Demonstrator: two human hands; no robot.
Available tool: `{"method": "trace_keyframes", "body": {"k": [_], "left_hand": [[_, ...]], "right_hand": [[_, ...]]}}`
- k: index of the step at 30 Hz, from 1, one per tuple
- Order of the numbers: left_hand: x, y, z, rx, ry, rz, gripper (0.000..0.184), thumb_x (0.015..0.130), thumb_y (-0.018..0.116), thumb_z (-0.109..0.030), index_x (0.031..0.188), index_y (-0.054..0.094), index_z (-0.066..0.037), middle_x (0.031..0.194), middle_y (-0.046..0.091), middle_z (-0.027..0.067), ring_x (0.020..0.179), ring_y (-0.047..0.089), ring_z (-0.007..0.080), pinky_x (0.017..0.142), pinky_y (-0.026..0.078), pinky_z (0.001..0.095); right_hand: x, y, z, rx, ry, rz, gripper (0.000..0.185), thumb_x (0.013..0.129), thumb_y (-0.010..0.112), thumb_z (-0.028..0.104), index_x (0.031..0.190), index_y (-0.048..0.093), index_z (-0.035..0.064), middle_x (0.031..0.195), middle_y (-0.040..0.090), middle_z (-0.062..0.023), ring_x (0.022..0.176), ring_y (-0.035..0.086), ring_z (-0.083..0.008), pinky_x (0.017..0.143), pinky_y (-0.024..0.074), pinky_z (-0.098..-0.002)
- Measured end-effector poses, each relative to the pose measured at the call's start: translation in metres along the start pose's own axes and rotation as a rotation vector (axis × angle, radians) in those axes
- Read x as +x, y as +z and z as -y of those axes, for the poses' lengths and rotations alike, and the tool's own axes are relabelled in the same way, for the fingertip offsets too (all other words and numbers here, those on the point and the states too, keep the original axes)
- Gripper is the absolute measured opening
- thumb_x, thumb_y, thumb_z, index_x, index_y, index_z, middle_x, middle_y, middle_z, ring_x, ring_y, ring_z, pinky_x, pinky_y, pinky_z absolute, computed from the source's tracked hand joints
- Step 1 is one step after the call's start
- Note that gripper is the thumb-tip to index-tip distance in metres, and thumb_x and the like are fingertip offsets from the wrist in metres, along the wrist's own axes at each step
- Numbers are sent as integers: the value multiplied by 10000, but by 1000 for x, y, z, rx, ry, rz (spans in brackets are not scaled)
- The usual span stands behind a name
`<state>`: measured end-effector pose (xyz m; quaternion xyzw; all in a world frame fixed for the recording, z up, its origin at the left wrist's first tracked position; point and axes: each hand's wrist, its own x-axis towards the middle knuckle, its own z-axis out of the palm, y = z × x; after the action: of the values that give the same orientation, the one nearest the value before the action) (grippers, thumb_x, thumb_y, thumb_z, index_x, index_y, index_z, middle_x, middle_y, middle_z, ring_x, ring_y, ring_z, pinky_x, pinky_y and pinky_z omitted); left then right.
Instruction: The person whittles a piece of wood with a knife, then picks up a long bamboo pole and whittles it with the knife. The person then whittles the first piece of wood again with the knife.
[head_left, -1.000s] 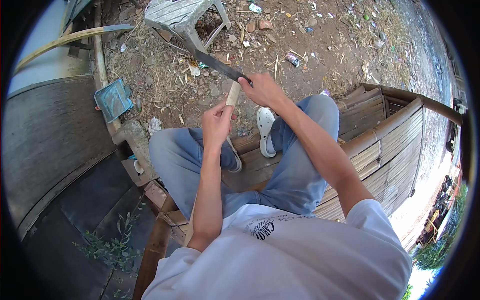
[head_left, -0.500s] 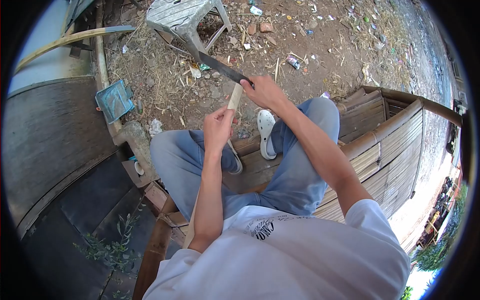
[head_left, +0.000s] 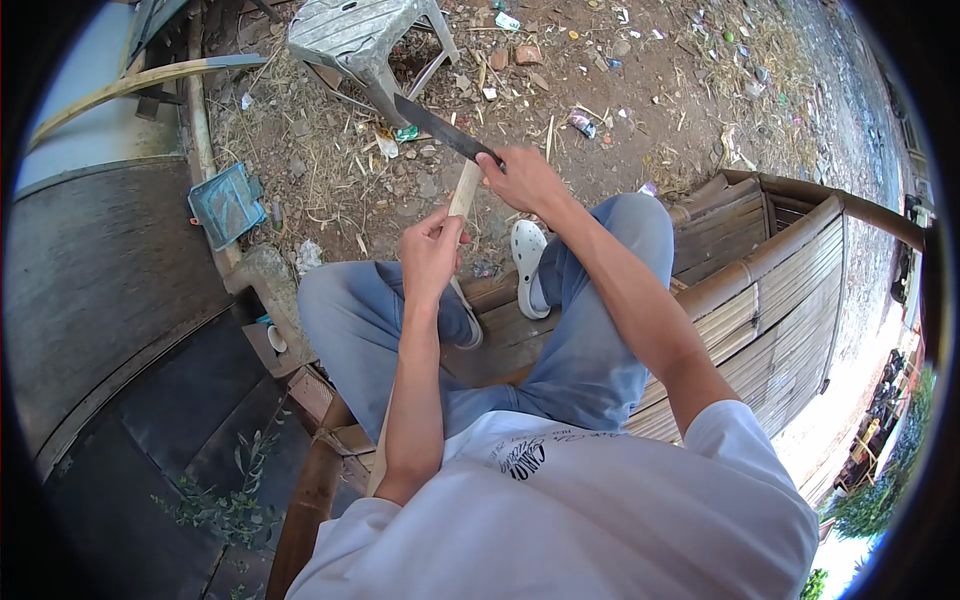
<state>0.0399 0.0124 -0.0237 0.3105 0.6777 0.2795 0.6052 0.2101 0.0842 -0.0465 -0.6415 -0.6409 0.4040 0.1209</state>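
A pale flat strip of bamboo or wood (head_left: 464, 190) slants up between my knees, and my left hand (head_left: 431, 250) is closed round it below its top end. My right hand (head_left: 522, 180) grips a long dark blade (head_left: 438, 127) by its near end. The blade points up and to the left, towards the grey stool. Its near part crosses the strip's top end, right by my right fingers. The handle is mostly hidden in my right hand. A thin length of the strip also shows beside my left forearm.
A worn grey plastic stool (head_left: 365, 40) stands ahead on littered soil. A blue tray (head_left: 227, 205) lies to the left, near a dark panel (head_left: 100, 270). Bamboo slats (head_left: 770, 320) extend to the right. My feet, in white clogs (head_left: 529, 268), are below my hands.
Both hands keep their grips and have shifted only slightly. The strip and blade stay nearly in place, with the whole view moving a little.
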Motion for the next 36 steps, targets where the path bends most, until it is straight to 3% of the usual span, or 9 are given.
{"method": "trace_keyframes", "body": {"k": [5,8,11,12,17,19,23,33,36], "left_hand": [[-8,-7,-9,-102,-40,57,375,901,586,-166,1260,630,-66,652,605,13,434,452,46,407,344,220],[-8,-1,-12,-61,43,46,380,907,586,-161,1273,618,-63,653,599,6,440,450,41,403,339,218],[-11,0,-17,-33,77,34,375,906,584,-148,1250,612,-1,707,608,41,426,439,50,382,314,189],[-11,-1,-18,-32,83,35,375,906,584,-148,1250,612,-1,707,608,41,426,439,50,382,314,189],[-12,-4,-18,-107,58,67,373,916,580,-137,1271,609,-26,666,596,6,441,441,32,394,321,211],[-15,-7,-24,-156,29,73,364,915,582,-137,1254,613,-10,673,597,12,439,440,35,392,314,204],[-16,-8,-27,-227,-9,117,355,912,582,-137,1228,610,23,691,593,26,430,437,46,384,300,187],[-16,-15,-33,-323,-54,147,378,916,572,-154,1253,589,16,720,601,49,435,447,60,381,295,199],[-13,-16,-31,-250,-33,164,371,923,560,-178,1235,591,20,731,593,55,442,458,86,391,335,220]], "right_hand": [[-17,1,8,-34,-42,15,421,954,494,365,903,678,-11,755,650,-272,773,638,-465,741,507,-516],[-10,1,-2,104,-58,-136,435,946,544,366,778,641,-23,584,557,-253,553,569,-430,550,441,-476],[-20,-6,12,95,-9,-124,427,948,546,354,780,639,-28,572,550,-244,533,566,-413,526,432,-463],[-28,0,13,61,-144,-167,418,946,554,344,781,640,-29,565,549,-242,516,560,-409,507,424,-457],[-17,-3,5,116,-39,-248,392,949,551,329,808,649,-24,589,562,-254,535,558,-438,528,433,-479],[-31,-1,13,74,-154,-200,387,953,548,323,820,647,-27,582,555,-249,531,556,-436,522,431,-471],[-17,-9,9,161,-40,-221,368,958,544,331,849,654,-3,557,539,-223,499,548,-396,507,418,-450],[-37,-2,14,242,-192,-231,371,952,552,336,837,650,-3,548,527,-196,477,509,-357,509,407,-429],[-31,-9,20,240,-99,-176,363,957,543,323,835,652,-1,548,530,-195,482,519,-363,513,412,-429]]}}
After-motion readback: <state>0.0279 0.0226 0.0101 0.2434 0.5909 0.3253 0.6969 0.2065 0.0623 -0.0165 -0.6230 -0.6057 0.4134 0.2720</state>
